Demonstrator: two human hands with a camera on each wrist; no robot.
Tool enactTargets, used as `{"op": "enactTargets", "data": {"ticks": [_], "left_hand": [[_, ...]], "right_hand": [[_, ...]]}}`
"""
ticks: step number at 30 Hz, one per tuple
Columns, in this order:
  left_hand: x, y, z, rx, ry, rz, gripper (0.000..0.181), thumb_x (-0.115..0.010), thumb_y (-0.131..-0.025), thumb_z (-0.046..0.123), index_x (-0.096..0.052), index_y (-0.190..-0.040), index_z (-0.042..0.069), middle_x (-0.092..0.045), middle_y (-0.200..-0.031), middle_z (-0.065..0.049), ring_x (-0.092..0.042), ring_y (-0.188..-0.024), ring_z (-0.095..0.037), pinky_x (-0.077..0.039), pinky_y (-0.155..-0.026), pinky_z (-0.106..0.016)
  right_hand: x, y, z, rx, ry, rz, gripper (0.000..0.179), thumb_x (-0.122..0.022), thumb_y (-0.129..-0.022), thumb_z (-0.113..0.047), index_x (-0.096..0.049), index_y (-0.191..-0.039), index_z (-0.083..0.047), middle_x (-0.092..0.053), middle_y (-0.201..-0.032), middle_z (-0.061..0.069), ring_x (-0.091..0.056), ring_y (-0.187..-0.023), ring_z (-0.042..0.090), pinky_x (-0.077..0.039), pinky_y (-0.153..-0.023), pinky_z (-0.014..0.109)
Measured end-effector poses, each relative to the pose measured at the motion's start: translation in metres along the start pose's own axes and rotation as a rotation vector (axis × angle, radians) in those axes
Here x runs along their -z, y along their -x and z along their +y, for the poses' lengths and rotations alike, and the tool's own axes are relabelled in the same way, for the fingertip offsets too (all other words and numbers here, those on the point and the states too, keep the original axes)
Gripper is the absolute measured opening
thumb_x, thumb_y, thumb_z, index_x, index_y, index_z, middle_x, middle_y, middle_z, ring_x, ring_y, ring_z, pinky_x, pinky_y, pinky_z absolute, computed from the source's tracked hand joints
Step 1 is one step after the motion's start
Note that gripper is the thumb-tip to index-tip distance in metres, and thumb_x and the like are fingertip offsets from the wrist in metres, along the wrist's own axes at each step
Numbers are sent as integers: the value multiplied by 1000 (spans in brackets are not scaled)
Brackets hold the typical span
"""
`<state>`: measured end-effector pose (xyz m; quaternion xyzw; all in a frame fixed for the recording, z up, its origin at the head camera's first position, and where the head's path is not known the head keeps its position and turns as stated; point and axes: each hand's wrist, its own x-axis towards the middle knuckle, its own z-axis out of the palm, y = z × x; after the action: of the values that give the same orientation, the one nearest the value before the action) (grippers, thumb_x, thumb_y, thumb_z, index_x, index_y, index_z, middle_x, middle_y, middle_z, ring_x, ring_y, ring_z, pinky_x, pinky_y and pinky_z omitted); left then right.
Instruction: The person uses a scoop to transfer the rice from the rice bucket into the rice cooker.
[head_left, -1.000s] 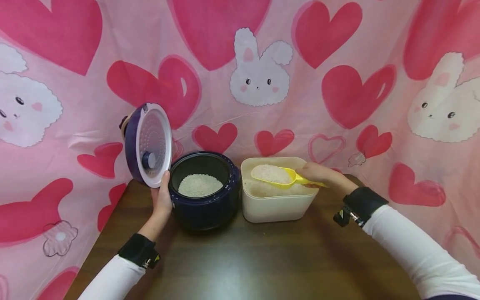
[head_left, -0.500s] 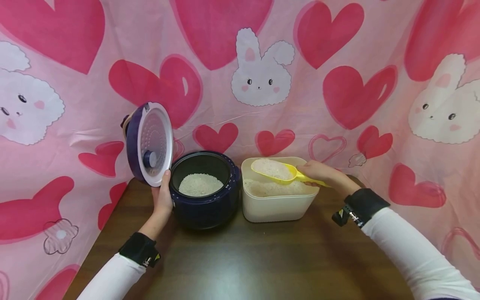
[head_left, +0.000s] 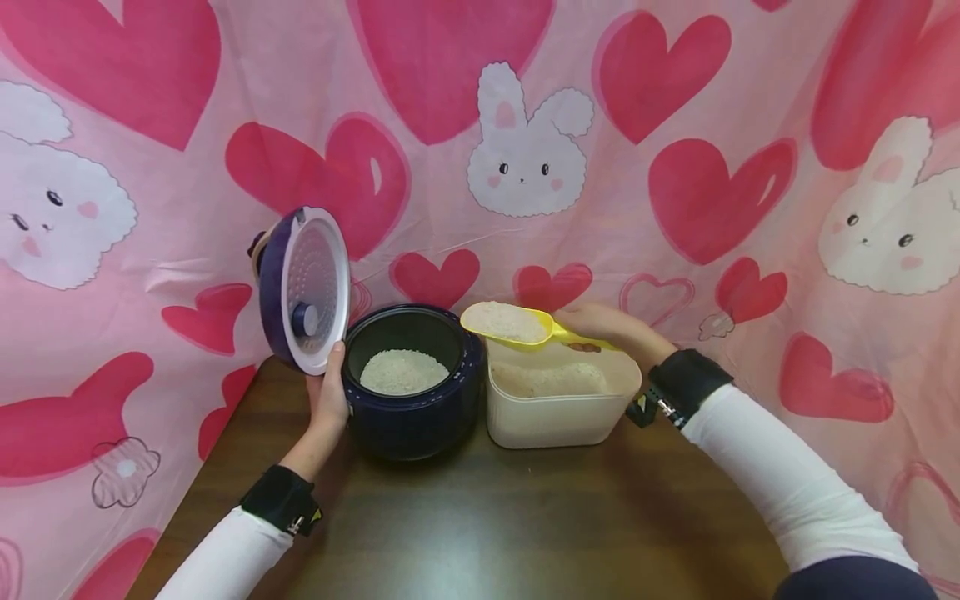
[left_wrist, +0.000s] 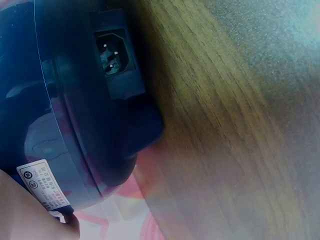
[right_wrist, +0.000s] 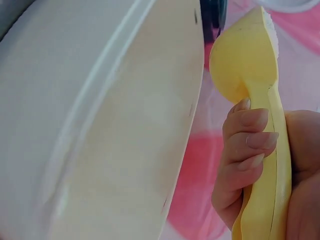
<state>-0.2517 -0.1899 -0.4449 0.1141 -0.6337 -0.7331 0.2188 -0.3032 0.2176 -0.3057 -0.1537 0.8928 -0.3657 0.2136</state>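
Right hand (head_left: 596, 323) grips yellow scoop (head_left: 546, 327); left hand (head_left: 328, 404) holds cooker lid (head_left: 321, 275). I'd carry level past rice cooker (head_left: 412, 425) rim, tip low.

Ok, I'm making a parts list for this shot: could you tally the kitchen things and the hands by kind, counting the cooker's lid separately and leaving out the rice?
Dark blue cooker: 1
Lid: 1
Cream tub: 1
Yellow scoop: 1
Hands, the left hand and the right hand: 2
Total: 6
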Motion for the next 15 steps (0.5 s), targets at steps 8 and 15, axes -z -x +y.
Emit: {"op": "enactTargets", "data": {"ticks": [8, 15], "left_hand": [[1, 2, -1, 13, -34, -15, 66, -53, -104, 43, -37, -158, 8, -43, -157, -11, -38, -140, -22, -24, -124, -35], [0, 1, 0, -15, 5, 7, 64, -55, -104, 38, -38, -157, 7, -44, -156, -11, -39, -140, -19, -25, -123, -29]], "right_hand": [[-16, -32, -44, -45, 148, 32, 44, -48, -106, -31, -63, -73, -7, -55, -61, 4, -47, -47, 19, -39, -47, 25], [-27, -50, -78, -79, 367, 106, 43, -51, -106, -38, -67, -81, -6, -60, -66, 7, -51, -50, 21, -43, -49, 25]]}}
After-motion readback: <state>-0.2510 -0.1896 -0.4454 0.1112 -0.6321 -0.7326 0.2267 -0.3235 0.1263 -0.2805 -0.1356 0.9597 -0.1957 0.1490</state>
